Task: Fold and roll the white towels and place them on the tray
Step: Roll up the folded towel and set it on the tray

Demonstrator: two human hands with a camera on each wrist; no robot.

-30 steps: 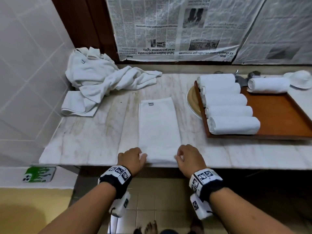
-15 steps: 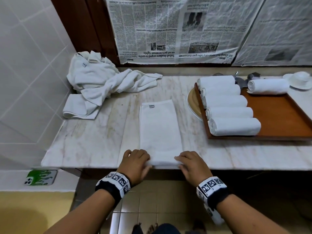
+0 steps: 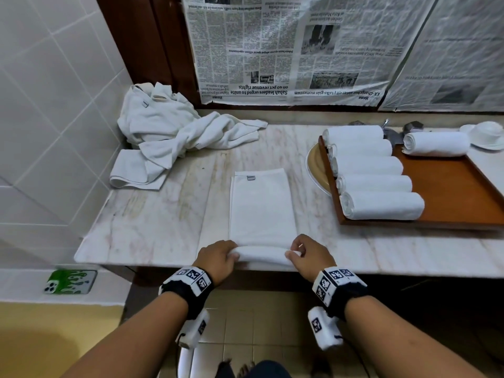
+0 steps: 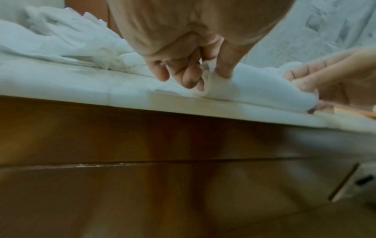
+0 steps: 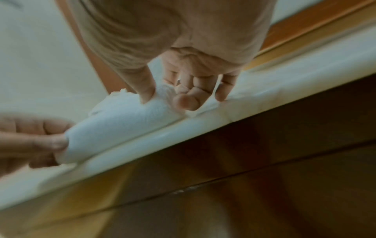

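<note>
Because the folded towel is soft, light terry, its started roll sits at the tabletop edge, pinched at each end by the left hand and right hand fingers; even end grips should keep it tight.

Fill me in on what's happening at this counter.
A person is rolling a folded towel on the marble counter. The left hand and right hand each grip an end of the roll started at its near edge; the rest lies flat. Six rolled towels sit on the tray. A crumpled pile waits at the back left.
</note>
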